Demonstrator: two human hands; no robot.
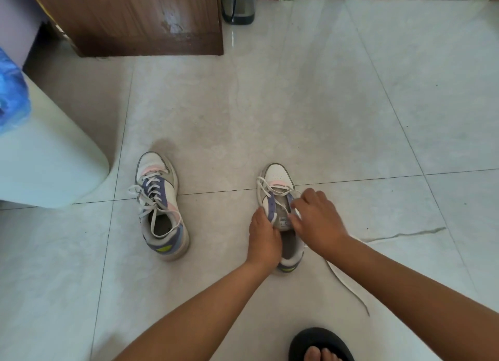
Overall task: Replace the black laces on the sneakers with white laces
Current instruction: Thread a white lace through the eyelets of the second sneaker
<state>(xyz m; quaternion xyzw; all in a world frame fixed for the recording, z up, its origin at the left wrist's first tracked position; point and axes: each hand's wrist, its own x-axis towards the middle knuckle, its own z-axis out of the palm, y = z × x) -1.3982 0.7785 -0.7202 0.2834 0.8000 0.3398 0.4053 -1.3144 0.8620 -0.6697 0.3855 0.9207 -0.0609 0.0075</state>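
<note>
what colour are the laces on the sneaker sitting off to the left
White, criss-crossed over a purple eyelet strip on the left sneaker; the laces show best in the head view.

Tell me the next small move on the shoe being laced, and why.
Probably pull the right hand outward to draw the white lace through its eyelet: only the lower eyelets of the right sneaker are laced, and slack trails on the floor, while the left hand steadies the shoe.

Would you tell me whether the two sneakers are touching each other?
Apart. The head view shows bare floor tile between the left sneaker and the right sneaker.
</note>
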